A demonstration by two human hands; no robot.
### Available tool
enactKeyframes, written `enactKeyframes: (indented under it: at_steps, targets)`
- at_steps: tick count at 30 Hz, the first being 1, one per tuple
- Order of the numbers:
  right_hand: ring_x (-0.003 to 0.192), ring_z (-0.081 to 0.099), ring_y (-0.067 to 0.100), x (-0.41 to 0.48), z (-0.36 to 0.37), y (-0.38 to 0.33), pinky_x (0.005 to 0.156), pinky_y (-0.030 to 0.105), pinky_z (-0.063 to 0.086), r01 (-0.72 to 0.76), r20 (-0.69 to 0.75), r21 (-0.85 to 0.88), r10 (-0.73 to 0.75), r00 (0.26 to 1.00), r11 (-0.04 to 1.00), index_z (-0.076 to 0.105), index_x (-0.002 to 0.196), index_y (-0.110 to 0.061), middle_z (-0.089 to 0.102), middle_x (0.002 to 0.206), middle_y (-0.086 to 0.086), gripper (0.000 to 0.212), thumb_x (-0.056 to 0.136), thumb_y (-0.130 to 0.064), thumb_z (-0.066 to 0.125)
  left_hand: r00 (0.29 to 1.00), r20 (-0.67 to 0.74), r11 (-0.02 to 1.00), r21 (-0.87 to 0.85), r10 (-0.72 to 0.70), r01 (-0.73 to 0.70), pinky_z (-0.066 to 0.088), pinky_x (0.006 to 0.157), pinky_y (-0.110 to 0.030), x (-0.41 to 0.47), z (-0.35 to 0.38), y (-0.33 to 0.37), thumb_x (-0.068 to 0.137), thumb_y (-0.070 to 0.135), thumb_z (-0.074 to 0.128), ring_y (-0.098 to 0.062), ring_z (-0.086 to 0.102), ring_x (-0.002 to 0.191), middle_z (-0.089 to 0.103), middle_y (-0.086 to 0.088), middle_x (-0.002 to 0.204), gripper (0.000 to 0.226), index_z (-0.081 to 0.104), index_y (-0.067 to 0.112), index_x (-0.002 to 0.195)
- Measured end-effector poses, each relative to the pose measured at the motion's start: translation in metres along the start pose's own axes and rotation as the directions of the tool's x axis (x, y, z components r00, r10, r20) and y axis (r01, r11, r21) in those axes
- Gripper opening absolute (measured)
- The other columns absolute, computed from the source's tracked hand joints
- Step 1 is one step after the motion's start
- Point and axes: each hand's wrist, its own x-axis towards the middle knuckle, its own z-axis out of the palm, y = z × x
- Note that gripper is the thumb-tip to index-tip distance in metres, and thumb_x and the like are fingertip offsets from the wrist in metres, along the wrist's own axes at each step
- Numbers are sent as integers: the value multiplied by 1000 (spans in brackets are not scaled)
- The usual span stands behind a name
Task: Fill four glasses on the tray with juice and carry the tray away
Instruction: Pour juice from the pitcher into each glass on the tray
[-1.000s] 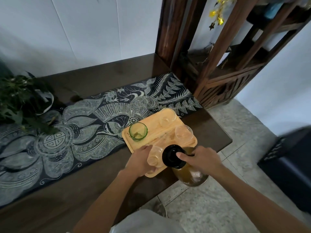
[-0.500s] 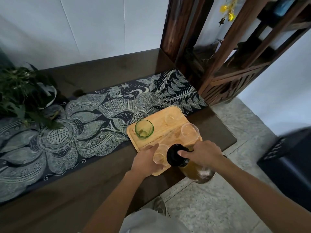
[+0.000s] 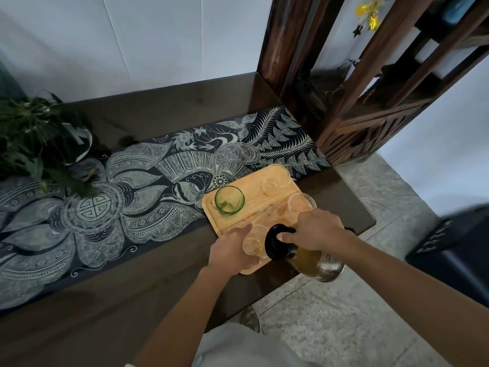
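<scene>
Patterned runner (image 3: 127, 207), potted plant (image 3: 34, 139), wooden shelf (image 3: 383, 102)

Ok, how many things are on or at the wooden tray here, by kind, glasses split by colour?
Green round glass: 1
Clear round glasses: 3
Glass juice jug with black lid: 1
Light wooden tray: 1
Total: 6

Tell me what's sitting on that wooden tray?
Four glasses: a green glass, two clear glasses farther right, and a near glass held by the left hand. The jug hides part of that one.
</scene>
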Motion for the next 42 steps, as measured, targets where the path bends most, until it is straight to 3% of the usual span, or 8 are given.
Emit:
enactKeyframes:
  at_steps: [4,11,15,24,28,35,39,42]
  targets:
    - [87,50,23,0,-7,-6,76,34,46,3,29,-52,-2,1000,999,51,91,-20,50,92,1,61,82,-81,49,1000,2,1000,14,-10,10,48,104,-45,-1,-1,1,71,46,83,-26,50,135,53,4,149,99,33,37,155]
    - [90,49,24,-2,-12,-11,84,38,50,7,51,-52,-4,999,999,50,92,-19,52,97,3,59,84,-78,50,1000,1,1000,28,-8,7,48,103,-44,-2,-4,2,71,45,84,-27,51,134,53,2,148,98,34,35,155]
    - [107,57,28,-2,-11,-13,86,39,48,13,44,-58,-10,999,998,57,106,-17,59,112,5,65,84,-78,51,1000,-3,1000,29,-8,9,49,103,-45,-4,-5,3,71,45,84,-28,51,133,54,1,147,98,34,36,155]
    - [105,56,27,-7,-13,-19,80,38,45,2,52,-58,1,999,998,48,95,-21,48,97,1,58,83,-77,52,1000,-5,999,42,-13,13,49,101,-46,-5,-5,5,73,43,83,-30,54,131,55,0,146,97,33,35,155]
    - [91,51,24,-10,-17,-21,79,37,47,-3,45,-63,6,999,998,51,95,-20,51,95,1,58,83,-77,52,1000,-3,999,51,0,0,51,100,-47,-6,-6,5,73,41,83,-28,54,131,56,1,144,96,33,35,155]
    - [91,51,23,-13,-23,-31,77,36,46,2,28,-71,0,1000,997,50,95,-20,52,99,2,58,83,-78,52,1000,2,997,73,26,-27,52,98,-45,-6,-8,4,74,40,81,-26,54,130,58,1,140,93,34,33,155]
    - [107,56,26,-16,-30,-33,82,36,46,10,14,-77,-9,1000,997,58,109,-17,58,115,6,63,85,-76,51,1000,-3,997,79,25,-25,51,98,-43,-6,-7,3,74,44,82,-25,52,132,56,2,143,96,33,34,155]
    - [112,55,26,-15,-32,-34,88,38,48,11,20,-89,-9,1000,996,58,105,-20,59,120,5,60,85,-76,51,1000,-4,996,80,25,-25,50,98,-43,-6,-6,2,74,44,82,-25,51,133,56,2,144,97,32,33,156]
